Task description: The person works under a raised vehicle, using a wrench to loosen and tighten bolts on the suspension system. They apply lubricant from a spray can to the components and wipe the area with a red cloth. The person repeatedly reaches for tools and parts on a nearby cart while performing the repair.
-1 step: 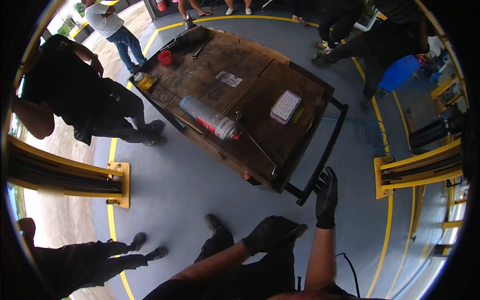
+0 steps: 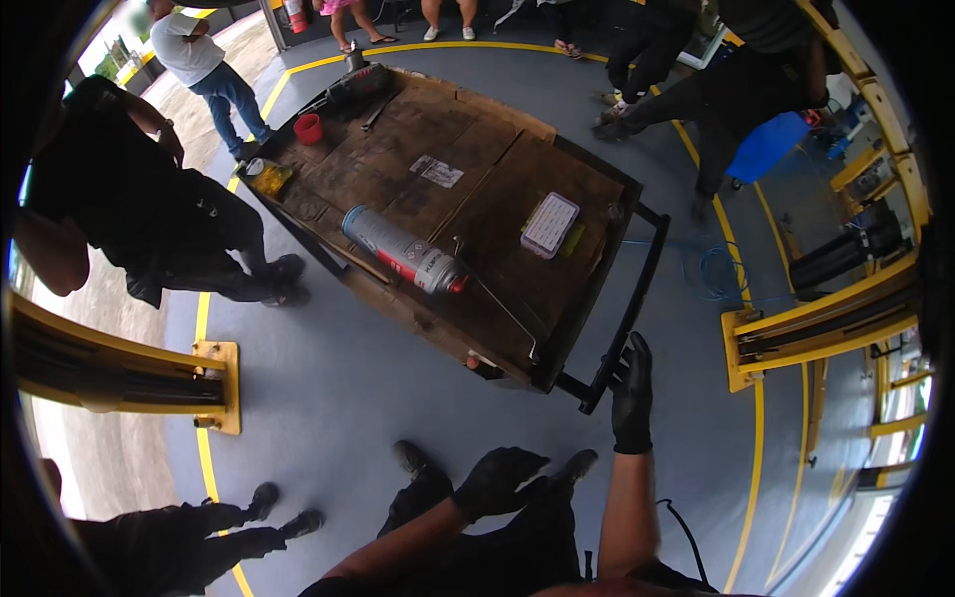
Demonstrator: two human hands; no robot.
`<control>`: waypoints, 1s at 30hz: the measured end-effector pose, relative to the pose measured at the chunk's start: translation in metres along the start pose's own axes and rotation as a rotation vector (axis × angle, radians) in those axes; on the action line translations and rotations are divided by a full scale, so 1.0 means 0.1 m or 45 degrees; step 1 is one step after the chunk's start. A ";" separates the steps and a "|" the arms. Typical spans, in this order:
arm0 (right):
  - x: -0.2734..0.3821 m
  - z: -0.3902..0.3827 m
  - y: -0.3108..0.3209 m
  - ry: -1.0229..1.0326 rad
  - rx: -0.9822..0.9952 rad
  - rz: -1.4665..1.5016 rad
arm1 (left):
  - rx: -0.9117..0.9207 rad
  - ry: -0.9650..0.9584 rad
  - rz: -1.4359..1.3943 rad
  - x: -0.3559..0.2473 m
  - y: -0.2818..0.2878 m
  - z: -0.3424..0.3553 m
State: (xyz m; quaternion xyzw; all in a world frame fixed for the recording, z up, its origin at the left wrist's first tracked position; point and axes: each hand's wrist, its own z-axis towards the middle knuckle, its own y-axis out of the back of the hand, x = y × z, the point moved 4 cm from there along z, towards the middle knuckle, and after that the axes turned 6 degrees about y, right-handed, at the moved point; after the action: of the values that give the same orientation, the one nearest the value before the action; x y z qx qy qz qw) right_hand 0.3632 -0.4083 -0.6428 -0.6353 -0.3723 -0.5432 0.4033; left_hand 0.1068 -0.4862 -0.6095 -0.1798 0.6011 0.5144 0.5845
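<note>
A wheeled work cart with a worn brown wooden top [image 2: 398,149] stands ahead of me. My right hand [image 2: 634,393], in a black glove, is beside the near end of its black bar handle [image 2: 637,298]. The fingers are stretched out; whether they touch the bar I cannot tell. My left hand [image 2: 500,483], also gloved in black, hangs over my legs with thumb and fingers apart, holding nothing. On the cart top lie a spray can [image 2: 403,249], a thin metal rod with a bent end [image 2: 507,313] and a clear flat case with a white label [image 2: 549,225].
The cart's far end carries a power tool [image 2: 356,85], a red cup [image 2: 308,128] and a yellow packet [image 2: 269,177]. Yellow posts [image 2: 224,388] [image 2: 741,350] are bolted down on both sides. People stand at the left and far side. A blue hose [image 2: 721,274] lies right.
The whole view has shifted, so the cart and posts sit farther left. My left hand has moved left, away from my shoe, and its fingers show more apart. My right hand stays beside the handle.
</note>
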 end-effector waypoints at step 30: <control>3.81 -1.26 0.41 -0.090 -0.024 -1.837 | -0.566 0.172 0.454 1.75 4.96 1.50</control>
State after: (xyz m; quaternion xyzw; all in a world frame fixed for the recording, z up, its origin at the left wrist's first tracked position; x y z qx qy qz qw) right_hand 0.4022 -0.5270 -0.2590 -0.2520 -0.7071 -0.6565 -0.0738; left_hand -0.2647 -0.0929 -0.5303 -0.2291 0.5334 0.7149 0.3898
